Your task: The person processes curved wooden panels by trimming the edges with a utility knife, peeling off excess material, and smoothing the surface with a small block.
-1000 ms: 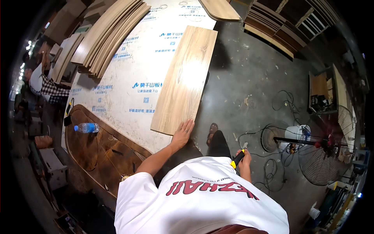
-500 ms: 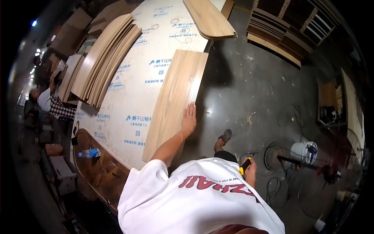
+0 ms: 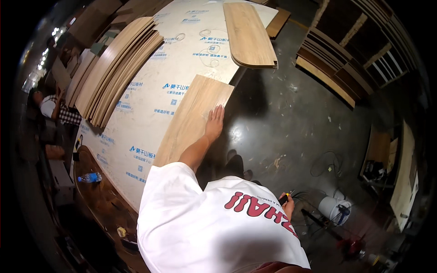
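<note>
My left hand [image 3: 215, 123] lies flat, fingers apart, on the right edge of a long light-wood board [image 3: 191, 119]. That board rests on a big white sheet-covered table [image 3: 150, 113]. My right hand [image 3: 287, 205] hangs low by my hip, closed around a small yellow-and-black tool [image 3: 284, 198]. My white shirt with red letters fills the lower middle of the view.
A stack of curved wood boards [image 3: 114, 68] lies at the table's left, and a rounded board [image 3: 248, 34] at its far end. A blue bottle [image 3: 91, 177] sits on a dark bench. Planks [image 3: 327, 68], a white bucket [image 3: 334, 209], cables and a seated person [image 3: 54, 109] surround the dark floor.
My left hand has slid farther up along the board's right edge, and my view has moved forward over the table. The right hand stays by my hip with the tool.
</note>
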Tool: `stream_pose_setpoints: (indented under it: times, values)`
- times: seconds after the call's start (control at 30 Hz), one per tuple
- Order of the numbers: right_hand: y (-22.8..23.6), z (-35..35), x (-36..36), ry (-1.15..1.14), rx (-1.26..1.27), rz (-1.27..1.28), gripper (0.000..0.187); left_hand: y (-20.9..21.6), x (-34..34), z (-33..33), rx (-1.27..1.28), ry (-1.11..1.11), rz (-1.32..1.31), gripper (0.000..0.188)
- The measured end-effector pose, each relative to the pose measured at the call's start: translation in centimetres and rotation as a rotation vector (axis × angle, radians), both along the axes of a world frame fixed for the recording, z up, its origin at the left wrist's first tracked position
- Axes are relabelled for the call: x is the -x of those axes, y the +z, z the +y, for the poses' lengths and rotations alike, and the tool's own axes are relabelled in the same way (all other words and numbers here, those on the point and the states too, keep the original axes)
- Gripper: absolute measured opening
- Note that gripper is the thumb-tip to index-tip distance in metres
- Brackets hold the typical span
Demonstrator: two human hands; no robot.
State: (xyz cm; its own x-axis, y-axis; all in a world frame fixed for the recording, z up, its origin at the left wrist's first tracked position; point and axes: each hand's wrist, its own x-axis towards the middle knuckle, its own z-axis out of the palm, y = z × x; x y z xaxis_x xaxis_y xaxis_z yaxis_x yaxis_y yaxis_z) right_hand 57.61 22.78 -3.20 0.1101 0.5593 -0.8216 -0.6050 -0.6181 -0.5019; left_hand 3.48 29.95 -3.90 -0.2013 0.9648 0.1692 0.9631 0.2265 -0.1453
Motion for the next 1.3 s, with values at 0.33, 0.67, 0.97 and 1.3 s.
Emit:
stream_pose_setpoints:
  times: [0.33,0.67,0.97,1.3]
  values:
    - [2.6,15.5,10.9,0.308,0.001,-0.142,0.023,-3.0,3.8,11.3,-0.009,0.077,-0.035,0.069]
    - [-8.4,32.8,17.3,0.863,-0.184,-0.227,0.031,0.3,2.1,15.0,-0.092,0.150,-0.149,0.077]
    - [7.6,37.3,36.1,1.405,-0.548,-0.199,0.022,15.8,1.3,10.1,-0.264,0.034,-0.699,0.059]
    - [16.1,37.4,51.9,1.719,-1.124,0.035,0.044,20.4,4.0,11.5,-0.569,0.591,-0.538,0.024]
